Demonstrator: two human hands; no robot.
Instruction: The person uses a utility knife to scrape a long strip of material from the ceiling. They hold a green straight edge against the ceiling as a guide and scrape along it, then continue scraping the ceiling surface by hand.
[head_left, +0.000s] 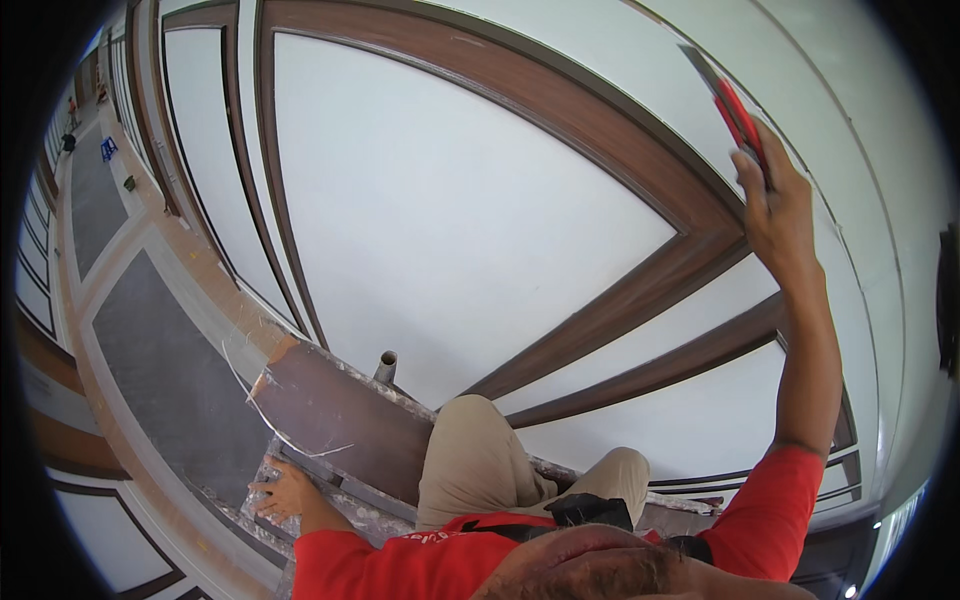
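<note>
My right hand (780, 202) is raised at the upper right, closed around a red-handled tool (739, 116) with a long, flat grey blade; its exact kind is unclear. The blade points up and left, near the pale strip above a brown panel moulding (630, 142). Down at the lower left, my left hand (285, 491) rests with fingers spread on the paint-spattered edge of a raised platform (352, 420). A thin whitish strip (262, 409) curls over the platform's left end. My bent knees in beige trousers (472, 450) are on the platform, facing the white wall panel (450, 210).
A metal tube end (385, 367) stands up between the platform and the wall. Far below on the left runs a floor with dark grey sections (172, 360) and tan borders. A blue stool-like object (109, 148), a green container (130, 183) and a distant person (73, 111) are along it.
</note>
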